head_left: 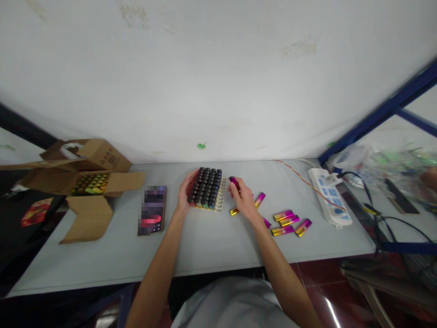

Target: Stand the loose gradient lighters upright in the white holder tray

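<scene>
A white tray (220,200), filled with rows of black-topped lighters (206,187), sits in the middle of the table with pale slots bare along its right side. My left hand (184,193) is closed around the tray's left side, its fingers partly hidden behind it. Just right of the tray, my right hand (243,197) pinches a dark purple lighter (233,181), held upright. Under and beside this hand lie a few loose magenta-and-gold lighters (260,199). Several more lighters (289,221) are scattered farther to the right.
On the left stands an open cardboard box (126,182) with gold-and-black items inside. A phone (152,210) lies between it and my left arm. A white power strip (329,198) with cables is at the right end. A wall (218,91) rises behind the table (211,250).
</scene>
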`<state>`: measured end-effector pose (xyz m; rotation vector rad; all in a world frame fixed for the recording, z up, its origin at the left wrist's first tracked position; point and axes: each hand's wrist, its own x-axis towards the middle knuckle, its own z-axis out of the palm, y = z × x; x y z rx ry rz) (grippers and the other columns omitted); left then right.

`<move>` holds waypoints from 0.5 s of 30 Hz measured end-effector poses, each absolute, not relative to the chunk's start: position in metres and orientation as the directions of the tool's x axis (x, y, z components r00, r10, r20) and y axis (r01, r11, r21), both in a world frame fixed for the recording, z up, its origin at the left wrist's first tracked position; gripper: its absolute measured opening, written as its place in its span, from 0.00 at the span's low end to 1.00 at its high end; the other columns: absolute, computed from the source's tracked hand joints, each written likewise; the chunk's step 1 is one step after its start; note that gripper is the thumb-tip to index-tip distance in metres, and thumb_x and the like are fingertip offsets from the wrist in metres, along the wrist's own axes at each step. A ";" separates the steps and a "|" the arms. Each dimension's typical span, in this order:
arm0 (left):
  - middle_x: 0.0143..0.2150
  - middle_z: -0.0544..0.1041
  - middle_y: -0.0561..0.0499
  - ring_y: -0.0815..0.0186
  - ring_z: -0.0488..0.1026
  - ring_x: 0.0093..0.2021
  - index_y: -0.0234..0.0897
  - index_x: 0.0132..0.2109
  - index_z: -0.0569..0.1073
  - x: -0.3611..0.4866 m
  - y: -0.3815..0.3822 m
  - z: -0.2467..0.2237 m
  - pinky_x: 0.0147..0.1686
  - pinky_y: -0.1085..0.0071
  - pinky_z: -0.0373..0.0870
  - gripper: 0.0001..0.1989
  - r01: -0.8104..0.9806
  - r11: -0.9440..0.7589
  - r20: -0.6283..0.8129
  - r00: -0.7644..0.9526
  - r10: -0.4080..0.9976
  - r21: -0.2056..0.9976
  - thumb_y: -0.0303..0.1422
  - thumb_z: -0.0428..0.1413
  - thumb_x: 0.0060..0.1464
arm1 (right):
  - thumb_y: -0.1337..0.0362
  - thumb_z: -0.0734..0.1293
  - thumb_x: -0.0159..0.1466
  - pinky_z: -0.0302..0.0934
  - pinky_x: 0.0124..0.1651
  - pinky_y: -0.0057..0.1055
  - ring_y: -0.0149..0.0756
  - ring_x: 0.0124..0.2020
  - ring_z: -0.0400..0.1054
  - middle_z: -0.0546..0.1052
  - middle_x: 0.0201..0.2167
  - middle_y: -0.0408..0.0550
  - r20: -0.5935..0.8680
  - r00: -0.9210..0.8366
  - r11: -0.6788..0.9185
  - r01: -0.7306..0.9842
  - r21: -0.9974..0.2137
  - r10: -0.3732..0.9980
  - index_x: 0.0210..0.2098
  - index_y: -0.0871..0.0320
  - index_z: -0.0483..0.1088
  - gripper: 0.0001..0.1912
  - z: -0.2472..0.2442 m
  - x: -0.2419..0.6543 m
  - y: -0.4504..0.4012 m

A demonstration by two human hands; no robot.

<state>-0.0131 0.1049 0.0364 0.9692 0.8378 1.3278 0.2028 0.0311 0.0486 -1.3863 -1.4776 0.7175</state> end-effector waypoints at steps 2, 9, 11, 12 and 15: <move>0.60 0.79 0.43 0.49 0.71 0.66 0.38 0.53 0.82 -0.014 0.107 0.035 0.70 0.56 0.62 0.27 -0.389 -0.012 0.048 0.084 0.995 0.921 0.53 0.59 0.57 | 0.50 0.56 0.76 0.66 0.48 0.36 0.40 0.42 0.74 0.80 0.41 0.50 0.281 0.059 0.238 0.385 -0.892 0.958 0.54 0.55 0.70 0.19 0.051 0.208 0.035; 0.60 0.79 0.45 0.51 0.71 0.65 0.39 0.54 0.81 -0.015 0.112 0.025 0.69 0.56 0.61 0.25 -0.344 -0.027 0.057 0.078 0.995 0.939 0.50 0.60 0.58 | 0.45 0.62 0.73 0.68 0.43 0.37 0.40 0.38 0.72 0.77 0.44 0.55 0.428 0.121 0.288 0.576 -0.765 0.896 0.46 0.57 0.78 0.23 0.057 0.226 0.064; 0.60 0.80 0.46 0.51 0.72 0.65 0.40 0.54 0.82 -0.016 0.113 0.023 0.69 0.57 0.61 0.23 -0.338 -0.034 0.062 0.072 0.995 0.941 0.49 0.61 0.58 | 0.46 0.61 0.74 0.68 0.42 0.36 0.39 0.33 0.71 0.78 0.36 0.51 0.425 0.096 0.296 0.583 -0.757 0.900 0.44 0.57 0.77 0.23 0.055 0.230 0.075; 0.60 0.80 0.46 0.52 0.72 0.65 0.40 0.54 0.82 -0.016 0.113 0.022 0.69 0.57 0.61 0.23 -0.339 -0.035 0.064 0.073 0.995 0.940 0.48 0.61 0.58 | 0.46 0.60 0.74 0.67 0.41 0.36 0.38 0.31 0.72 0.78 0.34 0.50 0.414 0.078 0.299 0.573 -0.763 0.907 0.44 0.57 0.76 0.23 0.054 0.230 0.080; 0.59 0.80 0.46 0.51 0.73 0.64 0.40 0.54 0.82 -0.017 0.113 0.023 0.68 0.57 0.62 0.22 -0.338 -0.040 0.071 0.082 0.994 0.940 0.47 0.61 0.58 | 0.45 0.60 0.74 0.68 0.41 0.34 0.38 0.30 0.75 0.79 0.29 0.47 0.364 0.010 0.305 0.526 -0.794 0.931 0.42 0.56 0.74 0.22 0.048 0.230 0.091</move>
